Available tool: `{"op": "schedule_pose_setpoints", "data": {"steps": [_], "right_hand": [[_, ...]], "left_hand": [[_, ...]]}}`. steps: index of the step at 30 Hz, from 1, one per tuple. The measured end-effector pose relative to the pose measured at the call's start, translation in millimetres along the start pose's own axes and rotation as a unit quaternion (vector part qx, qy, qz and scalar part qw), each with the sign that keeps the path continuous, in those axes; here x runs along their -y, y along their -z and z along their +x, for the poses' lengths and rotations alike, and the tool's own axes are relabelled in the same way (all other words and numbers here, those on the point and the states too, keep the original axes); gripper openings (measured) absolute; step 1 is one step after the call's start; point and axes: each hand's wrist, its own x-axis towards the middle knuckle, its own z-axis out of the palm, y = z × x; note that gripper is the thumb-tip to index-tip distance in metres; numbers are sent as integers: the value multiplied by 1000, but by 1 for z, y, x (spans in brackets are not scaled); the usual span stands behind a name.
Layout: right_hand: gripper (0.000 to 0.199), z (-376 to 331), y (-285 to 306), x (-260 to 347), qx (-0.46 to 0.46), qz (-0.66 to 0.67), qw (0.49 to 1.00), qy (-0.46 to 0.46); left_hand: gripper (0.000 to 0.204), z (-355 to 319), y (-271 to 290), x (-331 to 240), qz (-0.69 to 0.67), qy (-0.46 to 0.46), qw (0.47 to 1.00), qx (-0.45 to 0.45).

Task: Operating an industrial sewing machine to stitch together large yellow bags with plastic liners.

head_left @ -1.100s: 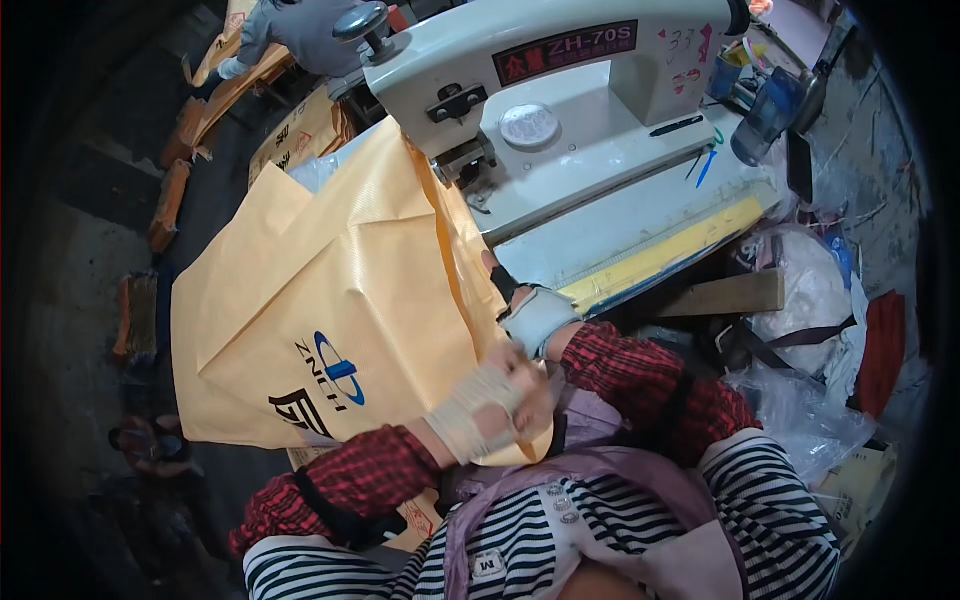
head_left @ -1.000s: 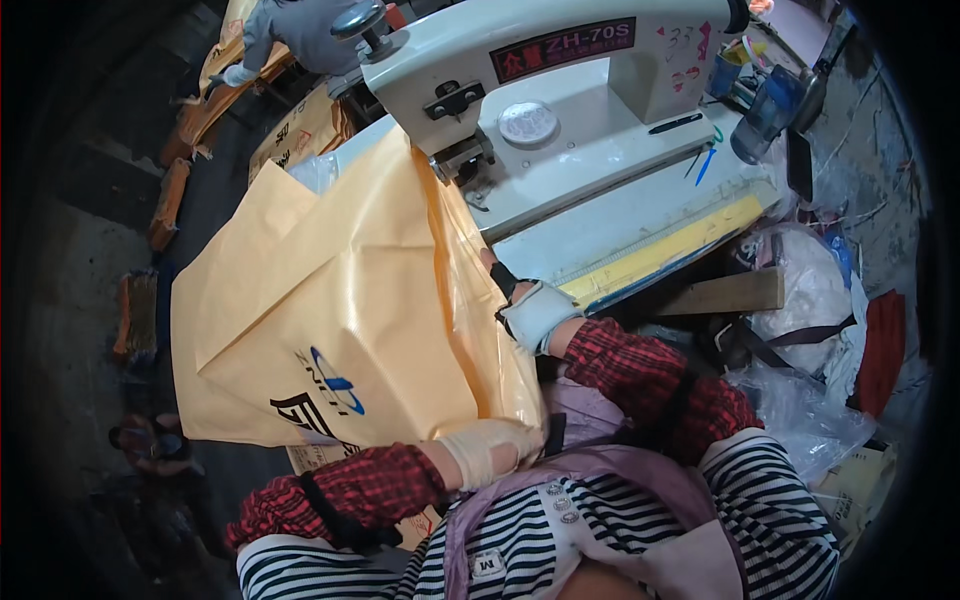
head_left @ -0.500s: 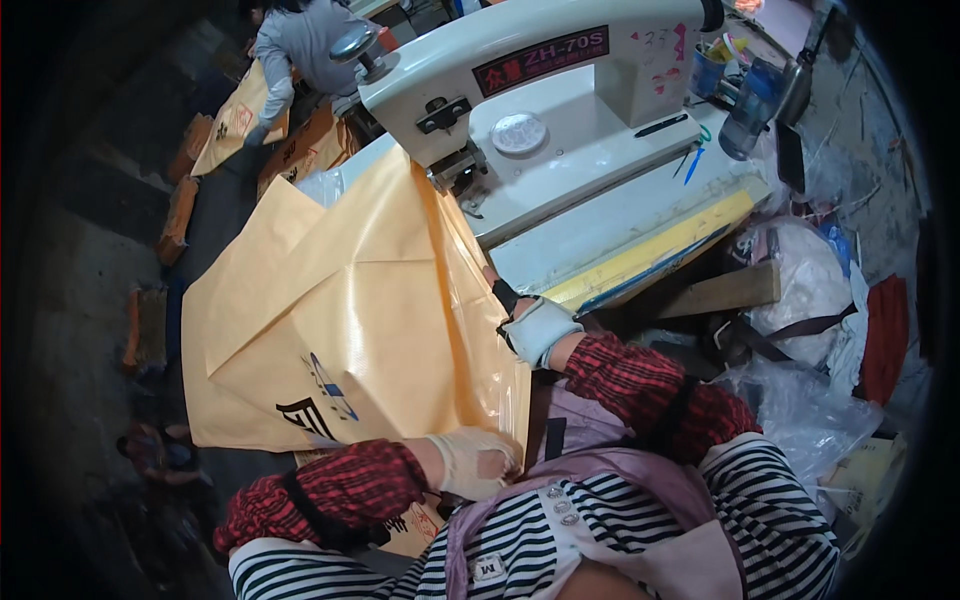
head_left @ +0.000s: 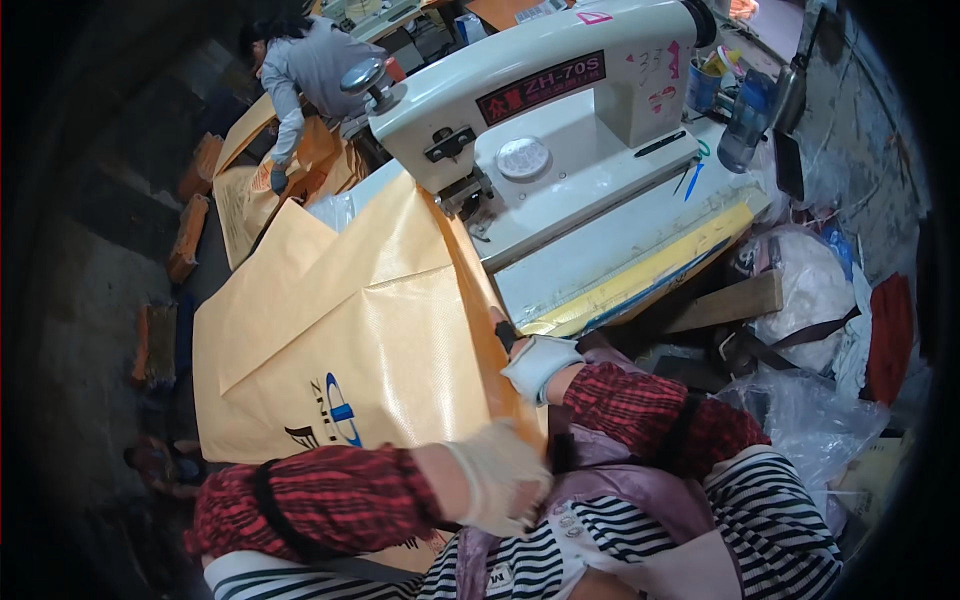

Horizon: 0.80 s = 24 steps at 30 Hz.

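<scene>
On the bag (head_left: 355, 330), the emblem (head_left: 342, 411) shows plainer than before; I can't tell either grip, left hand (head_left: 498, 478) or right hand (head_left: 541, 366).

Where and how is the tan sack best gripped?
Probably pinch the tan sack by its right edge, from the person's right, thumb above and fingers below: that edge is long and narrow, whereas the broad, creased front panel offers less to grasp. The right hand is at this edge.

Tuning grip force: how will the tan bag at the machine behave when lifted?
The bag is probably floppy, given its creases and folds. Likely light for its size: its sheet looks thin. Its sheen suggests it may be slippery.
</scene>
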Motion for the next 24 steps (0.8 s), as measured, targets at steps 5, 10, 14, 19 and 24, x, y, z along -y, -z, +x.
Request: {"op": "schedule_pose_setpoints", "data": {"steps": [5, 10, 14, 19, 24], "right_hand": [[43, 56, 5, -16, -57, -70, 996, -12], [45, 113, 38, -2, -116, 135, 968, -177], [31, 56, 40, -1, -57, 15, 996, 73], [75, 20, 14, 6, 0, 17, 999, -37], [74, 103, 21, -14, -103, 1, 991, -83]], "left_hand": [[18, -62, 29, 23, 187, 219, 958, -13], [10, -27, 42, 20, 117, 95, 983, -107], [13, 45, 9, 19, 60, 14, 997, -42], [16, -4, 30, 23, 50, 49, 997, -38], [15, -51, 110, 56, 181, 177, 963, -90]]}}
